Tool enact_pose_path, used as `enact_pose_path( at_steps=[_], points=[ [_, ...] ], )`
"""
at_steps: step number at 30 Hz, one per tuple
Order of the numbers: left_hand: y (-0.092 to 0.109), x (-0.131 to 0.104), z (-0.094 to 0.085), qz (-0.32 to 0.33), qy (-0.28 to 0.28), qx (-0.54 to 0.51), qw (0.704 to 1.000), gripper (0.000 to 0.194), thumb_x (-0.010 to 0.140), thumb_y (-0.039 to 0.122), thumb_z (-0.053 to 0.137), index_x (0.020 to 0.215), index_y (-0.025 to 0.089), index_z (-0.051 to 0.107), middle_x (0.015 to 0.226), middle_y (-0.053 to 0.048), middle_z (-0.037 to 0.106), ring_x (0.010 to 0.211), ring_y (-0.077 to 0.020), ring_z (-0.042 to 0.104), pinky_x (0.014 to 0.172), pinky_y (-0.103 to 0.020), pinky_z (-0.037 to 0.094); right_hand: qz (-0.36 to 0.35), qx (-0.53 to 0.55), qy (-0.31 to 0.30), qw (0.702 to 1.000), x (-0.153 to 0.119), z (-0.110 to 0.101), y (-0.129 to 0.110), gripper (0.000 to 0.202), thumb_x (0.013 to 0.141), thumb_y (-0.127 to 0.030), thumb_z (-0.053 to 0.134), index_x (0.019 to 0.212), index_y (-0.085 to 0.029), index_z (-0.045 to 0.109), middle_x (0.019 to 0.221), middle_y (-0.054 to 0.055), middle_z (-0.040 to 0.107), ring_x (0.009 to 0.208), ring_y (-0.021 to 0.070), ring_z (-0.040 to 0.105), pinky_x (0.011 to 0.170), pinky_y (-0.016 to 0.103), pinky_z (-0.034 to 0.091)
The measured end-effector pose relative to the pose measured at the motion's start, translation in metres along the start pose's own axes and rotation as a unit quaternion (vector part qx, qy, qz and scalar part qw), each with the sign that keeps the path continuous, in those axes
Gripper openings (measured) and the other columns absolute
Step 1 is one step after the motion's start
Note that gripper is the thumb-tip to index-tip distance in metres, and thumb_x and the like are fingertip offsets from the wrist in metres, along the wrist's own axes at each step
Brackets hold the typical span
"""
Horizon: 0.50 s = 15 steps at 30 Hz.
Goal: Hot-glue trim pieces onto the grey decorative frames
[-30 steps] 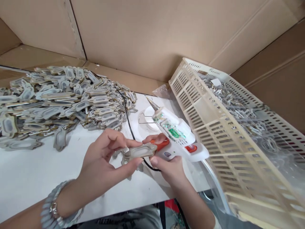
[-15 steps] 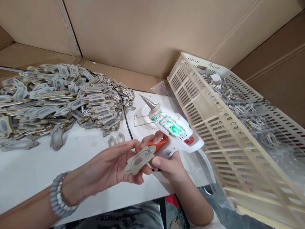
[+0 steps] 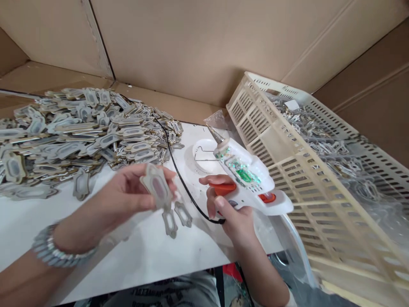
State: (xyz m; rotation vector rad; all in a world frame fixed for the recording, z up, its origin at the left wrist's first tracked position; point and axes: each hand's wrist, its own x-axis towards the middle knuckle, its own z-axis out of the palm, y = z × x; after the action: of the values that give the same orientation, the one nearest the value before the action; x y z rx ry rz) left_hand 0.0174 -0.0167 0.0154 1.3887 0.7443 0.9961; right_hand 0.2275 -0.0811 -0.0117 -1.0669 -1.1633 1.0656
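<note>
My left hand (image 3: 128,192) is closed on a grey, frame-shaped plate (image 3: 157,187) with a pale oval middle, held above the white table. Just below the plate show two smaller open grey frames (image 3: 170,222); whether they hang from it or lie on the table I cannot tell. My right hand (image 3: 234,215) grips a white hot glue gun (image 3: 252,164) by its handle, fingers near the orange trigger (image 3: 223,188). The metal nozzle (image 3: 215,133) points up and left, apart from the plate.
A large heap of similar grey plates (image 3: 79,132) covers the left rear of the white table (image 3: 134,251). A black cord (image 3: 182,181) curves across it. Behind the glue gun lies a white round base with a wire stand (image 3: 204,158). A cream plastic crate (image 3: 271,138) holds bagged metal parts on the right.
My left hand has moved left, away from the glue gun, and turned the plate more upright. The glue gun has shifted slightly right and down.
</note>
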Motion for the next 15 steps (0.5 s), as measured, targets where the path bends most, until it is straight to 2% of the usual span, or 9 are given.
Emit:
enact_pose_path(
  at_steps=[2, 3, 5, 6, 9, 11, 15],
  points=[
    [0.003, 0.006, -0.015, 0.085, 0.062, 0.045, 0.993, 0.029, 0.07, 0.038, 0.087, 0.09, 0.019, 0.076, 0.083, -0.005, 0.077, 0.068, -0.0165, 0.072, 0.057, -0.022, 0.06, -0.023, -0.07, -0.016, 0.997, -0.001, -0.004, -0.001, 0.042, 0.084, -0.065, 0.065, 0.093, -0.024, 0.067, 0.097, 0.006, 0.075, 0.044, 0.0094, 0.049, 0.052, 0.03, 0.056],
    [0.003, 0.007, -0.022, 0.121, 0.096, 0.058, 0.986, 0.026, 0.07, 0.027, 0.087, 0.092, 0.02, 0.076, 0.09, -0.004, 0.077, 0.077, -0.0166, 0.073, 0.06, -0.02, 0.061, -0.032, -0.102, -0.026, 0.994, -0.001, -0.005, -0.002, 0.039, 0.086, -0.062, 0.065, 0.091, -0.024, 0.067, 0.09, 0.005, 0.075, 0.046, 0.0107, 0.052, 0.054, 0.031, 0.057],
    [0.003, 0.006, -0.029, 0.187, 0.179, 0.113, 0.959, 0.03, 0.067, 0.014, 0.087, 0.094, 0.02, 0.075, 0.098, -0.002, 0.077, 0.09, -0.0164, 0.074, 0.058, -0.014, 0.058, -0.057, -0.165, -0.05, 0.983, -0.003, -0.007, -0.002, 0.027, 0.087, -0.051, 0.067, 0.086, -0.024, 0.068, 0.076, 0.002, 0.071, 0.052, 0.0141, 0.059, 0.057, 0.03, 0.057],
    [0.003, 0.005, -0.03, 0.208, 0.2, 0.143, 0.947, 0.033, 0.066, 0.012, 0.087, 0.095, 0.02, 0.074, 0.099, -0.001, 0.077, 0.093, -0.0163, 0.073, 0.054, -0.012, 0.056, -0.072, -0.195, -0.064, 0.976, -0.004, -0.007, -0.002, 0.021, 0.087, -0.045, 0.068, 0.085, -0.024, 0.068, 0.073, 0.001, 0.07, 0.055, 0.0156, 0.062, 0.058, 0.029, 0.057],
    [0.004, 0.001, -0.027, 0.239, 0.22, 0.201, 0.924, 0.035, 0.065, 0.01, 0.088, 0.095, 0.02, 0.074, 0.099, 0.001, 0.078, 0.092, -0.0147, 0.073, 0.051, -0.012, 0.054, -0.123, -0.265, -0.109, 0.95, -0.005, -0.006, -0.002, 0.005, 0.085, -0.029, 0.069, 0.089, -0.026, 0.07, 0.074, 0.001, 0.068, 0.06, 0.0162, 0.063, 0.06, 0.028, 0.056],
    [0.006, -0.001, -0.023, 0.251, 0.216, 0.205, 0.921, 0.035, 0.066, 0.01, 0.087, 0.096, 0.02, 0.074, 0.1, 0.002, 0.078, 0.093, -0.0148, 0.074, 0.057, -0.013, 0.058, -0.137, -0.291, -0.128, 0.938, -0.006, -0.005, -0.003, 0.01, 0.084, -0.024, 0.069, 0.093, -0.026, 0.07, 0.073, 0.001, 0.066, 0.059, 0.0156, 0.061, 0.06, 0.028, 0.055],
    [0.011, 0.0, -0.017, 0.262, 0.196, 0.195, 0.925, 0.035, 0.066, 0.006, 0.085, 0.095, 0.021, 0.073, 0.1, 0.002, 0.078, 0.097, -0.014, 0.075, 0.076, -0.014, 0.062, -0.14, -0.293, -0.108, 0.94, -0.005, -0.003, -0.004, 0.007, 0.082, -0.019, 0.069, 0.084, -0.025, 0.065, 0.068, -0.001, 0.058, 0.054, 0.0131, 0.052, 0.057, 0.026, 0.052]
  ],
)
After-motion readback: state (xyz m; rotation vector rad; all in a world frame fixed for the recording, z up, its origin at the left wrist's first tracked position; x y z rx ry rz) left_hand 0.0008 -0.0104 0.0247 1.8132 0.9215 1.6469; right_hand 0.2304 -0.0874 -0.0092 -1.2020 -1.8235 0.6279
